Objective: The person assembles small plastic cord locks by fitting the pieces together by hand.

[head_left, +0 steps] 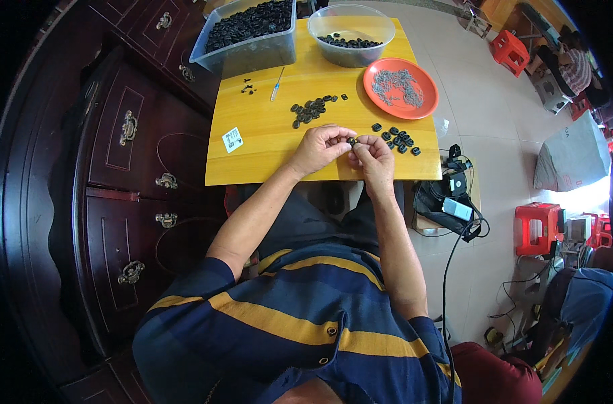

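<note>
Over the front part of the yellow table point(266, 155), my left hand point(323, 147) and my right hand point(373, 158) meet fingertip to fingertip. Between them they pinch a small black piece point(351, 142), mostly covered by the fingers. Beyond my left hand lies a loose group of small black oval pieces point(309, 112). A second cluster of black pieces point(400, 140) sits just right of my right hand. An orange-red plate point(429, 101) with many tiny grey metal parts stands behind that cluster.
A clear bin point(246, 62) and a round clear tub point(350, 56), both holding black pieces, stand at the back. A thin blue-and-white tool point(277, 85) and a white label point(232, 140) lie left. Dark drawers point(124, 161) flank the table; a cabled black bag point(448, 202) sits right.
</note>
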The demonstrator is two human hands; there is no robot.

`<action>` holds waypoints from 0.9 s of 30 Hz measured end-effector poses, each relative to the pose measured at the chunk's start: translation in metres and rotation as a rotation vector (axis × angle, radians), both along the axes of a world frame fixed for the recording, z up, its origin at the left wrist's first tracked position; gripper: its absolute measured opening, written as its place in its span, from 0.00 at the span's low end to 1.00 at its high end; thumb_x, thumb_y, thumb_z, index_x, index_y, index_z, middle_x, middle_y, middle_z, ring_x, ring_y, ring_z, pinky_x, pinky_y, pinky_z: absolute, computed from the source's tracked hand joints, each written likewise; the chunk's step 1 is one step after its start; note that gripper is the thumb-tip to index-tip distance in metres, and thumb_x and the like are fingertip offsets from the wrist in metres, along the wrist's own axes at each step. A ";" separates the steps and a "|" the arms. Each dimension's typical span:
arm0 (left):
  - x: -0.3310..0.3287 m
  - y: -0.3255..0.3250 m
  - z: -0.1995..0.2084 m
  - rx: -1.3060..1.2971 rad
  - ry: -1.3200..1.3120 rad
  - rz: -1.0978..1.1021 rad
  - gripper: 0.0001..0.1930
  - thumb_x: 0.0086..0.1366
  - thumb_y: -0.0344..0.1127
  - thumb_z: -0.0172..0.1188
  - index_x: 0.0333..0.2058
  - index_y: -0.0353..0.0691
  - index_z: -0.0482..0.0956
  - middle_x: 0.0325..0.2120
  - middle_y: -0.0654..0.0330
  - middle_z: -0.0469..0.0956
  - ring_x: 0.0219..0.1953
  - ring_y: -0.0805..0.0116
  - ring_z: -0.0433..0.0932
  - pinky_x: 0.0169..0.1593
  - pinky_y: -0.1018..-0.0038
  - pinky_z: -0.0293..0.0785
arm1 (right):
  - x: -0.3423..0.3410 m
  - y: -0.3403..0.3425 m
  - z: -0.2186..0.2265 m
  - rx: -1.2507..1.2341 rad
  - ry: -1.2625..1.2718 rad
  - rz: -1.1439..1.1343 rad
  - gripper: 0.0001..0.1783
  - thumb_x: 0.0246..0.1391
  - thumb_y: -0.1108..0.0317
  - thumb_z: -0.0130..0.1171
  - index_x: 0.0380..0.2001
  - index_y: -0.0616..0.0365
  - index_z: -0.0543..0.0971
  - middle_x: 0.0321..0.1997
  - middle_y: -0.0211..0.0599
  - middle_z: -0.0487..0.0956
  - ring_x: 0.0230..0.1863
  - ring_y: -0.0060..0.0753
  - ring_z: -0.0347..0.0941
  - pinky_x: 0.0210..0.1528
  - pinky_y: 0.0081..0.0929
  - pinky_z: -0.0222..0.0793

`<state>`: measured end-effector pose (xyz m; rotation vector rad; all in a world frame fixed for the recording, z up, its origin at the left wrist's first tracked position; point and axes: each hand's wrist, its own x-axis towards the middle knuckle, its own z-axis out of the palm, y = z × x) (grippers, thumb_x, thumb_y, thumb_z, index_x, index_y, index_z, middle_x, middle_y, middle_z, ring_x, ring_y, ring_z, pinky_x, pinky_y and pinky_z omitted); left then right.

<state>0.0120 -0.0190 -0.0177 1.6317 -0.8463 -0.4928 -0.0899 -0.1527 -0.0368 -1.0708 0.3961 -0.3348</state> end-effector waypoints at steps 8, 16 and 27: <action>0.004 0.000 0.024 0.060 -0.068 -0.089 0.11 0.61 0.25 0.60 0.44 0.36 0.81 0.37 0.64 0.80 0.39 0.78 0.77 0.45 0.80 0.74 | -0.004 -0.007 0.008 0.041 0.045 0.099 0.10 0.61 0.69 0.58 0.43 0.62 0.76 0.34 0.30 0.80 0.31 0.19 0.76 0.33 0.17 0.74; -0.001 -0.004 0.041 0.130 -0.292 -0.127 0.12 0.59 0.26 0.60 0.42 0.37 0.82 0.33 0.60 0.80 0.36 0.70 0.79 0.43 0.76 0.74 | -0.010 -0.010 0.017 0.155 0.098 0.151 0.11 0.61 0.64 0.58 0.40 0.60 0.77 0.34 0.29 0.80 0.32 0.19 0.76 0.36 0.17 0.73; 0.001 -0.010 0.043 0.054 -0.406 -0.122 0.11 0.55 0.27 0.63 0.39 0.39 0.83 0.25 0.60 0.77 0.27 0.69 0.76 0.33 0.74 0.72 | -0.013 -0.008 0.013 0.207 0.070 0.101 0.11 0.60 0.62 0.59 0.41 0.58 0.77 0.33 0.24 0.78 0.29 0.16 0.72 0.32 0.16 0.71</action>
